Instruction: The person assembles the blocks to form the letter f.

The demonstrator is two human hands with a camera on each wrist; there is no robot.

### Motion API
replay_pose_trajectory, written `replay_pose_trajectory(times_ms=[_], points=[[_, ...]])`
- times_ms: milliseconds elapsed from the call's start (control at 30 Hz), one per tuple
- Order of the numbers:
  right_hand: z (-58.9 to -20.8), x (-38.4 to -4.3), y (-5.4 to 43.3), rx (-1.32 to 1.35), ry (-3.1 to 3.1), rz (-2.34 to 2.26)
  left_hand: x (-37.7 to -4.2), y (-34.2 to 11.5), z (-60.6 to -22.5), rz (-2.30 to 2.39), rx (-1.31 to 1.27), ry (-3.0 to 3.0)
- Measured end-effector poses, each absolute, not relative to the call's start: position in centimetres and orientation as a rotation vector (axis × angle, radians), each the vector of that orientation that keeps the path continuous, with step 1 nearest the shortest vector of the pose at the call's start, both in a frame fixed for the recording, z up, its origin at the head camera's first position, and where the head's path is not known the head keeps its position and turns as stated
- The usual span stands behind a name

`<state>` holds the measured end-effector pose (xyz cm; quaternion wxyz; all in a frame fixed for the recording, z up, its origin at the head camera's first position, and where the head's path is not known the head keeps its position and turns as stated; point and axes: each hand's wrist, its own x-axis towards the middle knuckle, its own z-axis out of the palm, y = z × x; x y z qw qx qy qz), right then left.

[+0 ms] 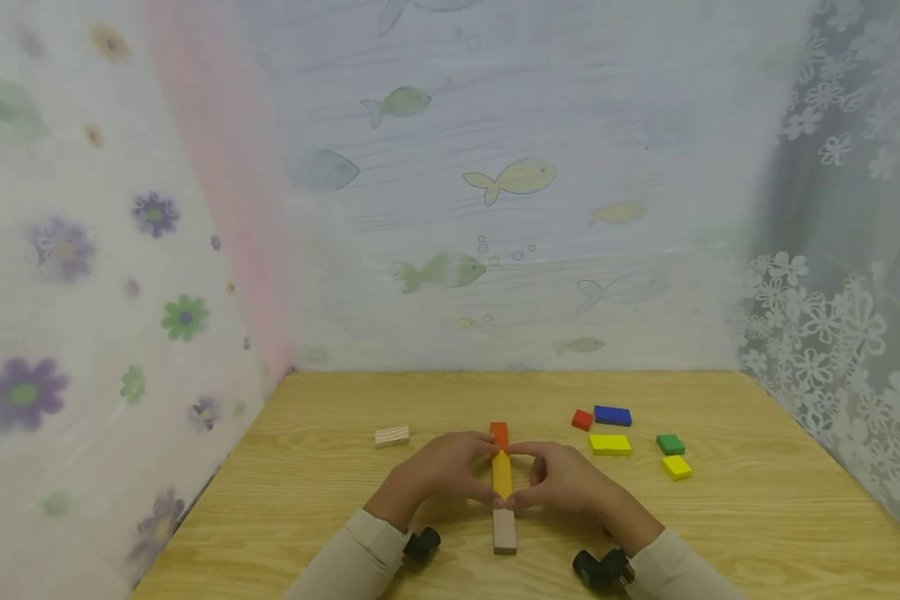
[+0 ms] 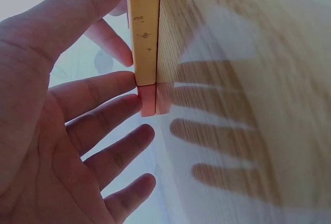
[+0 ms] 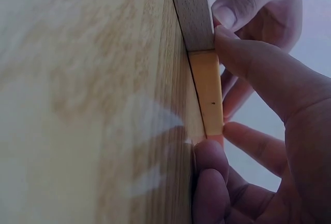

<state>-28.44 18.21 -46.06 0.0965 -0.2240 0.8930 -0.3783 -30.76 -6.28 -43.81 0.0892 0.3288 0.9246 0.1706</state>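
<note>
A red block [image 1: 499,432], a yellow-orange block [image 1: 502,477] and a plain wooden block [image 1: 504,531] lie end to end in a straight row on the table [image 1: 307,500]. My left hand [image 1: 447,465] touches the row's left side, fingers spread and fairly straight. Its thumb is at the wooden joint, its index finger by the red one. From the right, my right hand [image 1: 572,477] touches the same two joints with thumb and index fingertips; its other fingers curl inward. In the left wrist view, dark marks show on the yellow-orange block [image 2: 144,35].
Left of the row lies a striped wooden block [image 1: 392,437]. To the right are a small red block [image 1: 582,420], a blue block [image 1: 612,416], a yellow block [image 1: 610,445], a green block [image 1: 671,444] and a smaller yellow block [image 1: 677,467]. Patterned curtains [image 1: 510,317] surround the table.
</note>
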Motion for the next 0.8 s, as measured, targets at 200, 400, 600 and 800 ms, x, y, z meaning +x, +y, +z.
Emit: replay_pose_trajectory(times_ms=[200,400,600,800], points=[[-45.9,-28.3,18.1,-0.663,2.640,-1.145,-31.0,-6.2,-44.0,0.490,0.972,2.755],[-45.5,-28.1,18.1,-0.657,2.615,-1.184,-30.9,-6.2,-44.1,0.499,0.974,2.758],[-45.0,-28.4,18.8,-0.618,2.662,-1.216,-30.4,-6.0,-43.6,0.520,0.917,2.757],[-44.1,-28.9,20.1,-0.620,2.756,-1.266,-30.3,-6.0,-43.6,0.492,0.895,2.765]])
